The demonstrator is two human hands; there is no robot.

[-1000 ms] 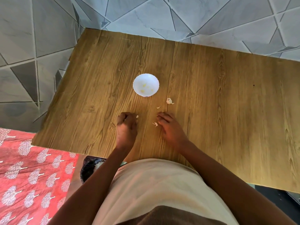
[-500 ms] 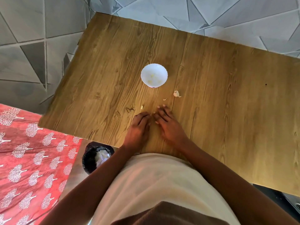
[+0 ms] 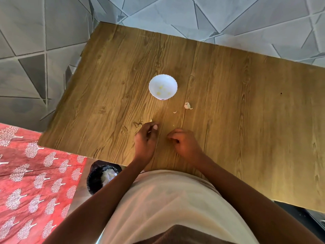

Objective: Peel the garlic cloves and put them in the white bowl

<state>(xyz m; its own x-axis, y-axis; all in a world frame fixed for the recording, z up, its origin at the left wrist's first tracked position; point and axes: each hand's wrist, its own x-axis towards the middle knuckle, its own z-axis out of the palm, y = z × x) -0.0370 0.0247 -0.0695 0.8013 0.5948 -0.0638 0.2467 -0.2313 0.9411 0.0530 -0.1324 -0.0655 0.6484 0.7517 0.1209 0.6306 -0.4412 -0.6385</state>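
Red patterned cloth (image 3: 35,173) at far left, beside a dark bin (image 3: 103,178) of pale scraps below the near-left edge of the bench (image 3: 246,120). Left hand (image 3: 146,138) on the bench near its near edge, fingers curled, thumb and fingertips seemingly pinching something small; what it is, too small to tell. Small pale scrap (image 3: 150,120) lying just beyond the left fingertips, probably peel. White bowl (image 3: 163,87) farther out, straight ahead of the left hand and slightly right, with several yellowish peeled pieces inside. Right hand (image 3: 184,143) just right of the left one, apart from it, fingers loosely curled inward; whether anything is held, cannot tell. Tiny peel flake (image 3: 175,112) beyond the right hand, and an unpeeled garlic clove (image 3: 187,106) farther out, near and to the right of the bowl. Judged next target: that clove, lying far and slightly right of the right hand, clearly the nearer hand. Long axis of the clove not readable at this size.
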